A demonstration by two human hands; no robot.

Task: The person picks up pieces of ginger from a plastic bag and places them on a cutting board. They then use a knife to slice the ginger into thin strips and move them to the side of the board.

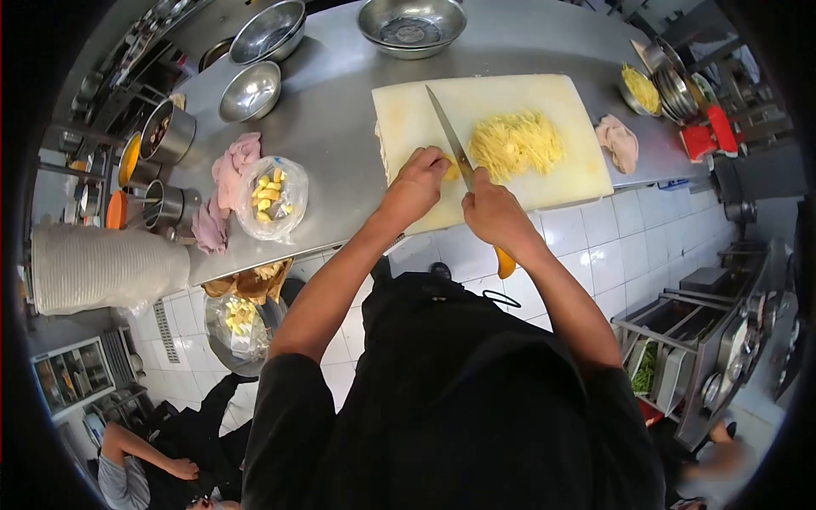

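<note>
Knife (pixel 451 136) and yellow piece (pixel 451 168), on cutting board (pixel 580 102)

Left grip (pixel 416 189): closed on yellow piece, left of blade; fingertips best curled back, cuts thin, even. Knife: long axis oblique, tip away and leftward, handle (pixel 506 262) nearer. Right grip (pixel 493 208): clamped on knife. Yellow shreds (pixel 516 144): heaped right.

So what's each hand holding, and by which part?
The right hand grips the knife by its orange handle; the left hand touches a yellow piece, exact grip unclear.
</note>
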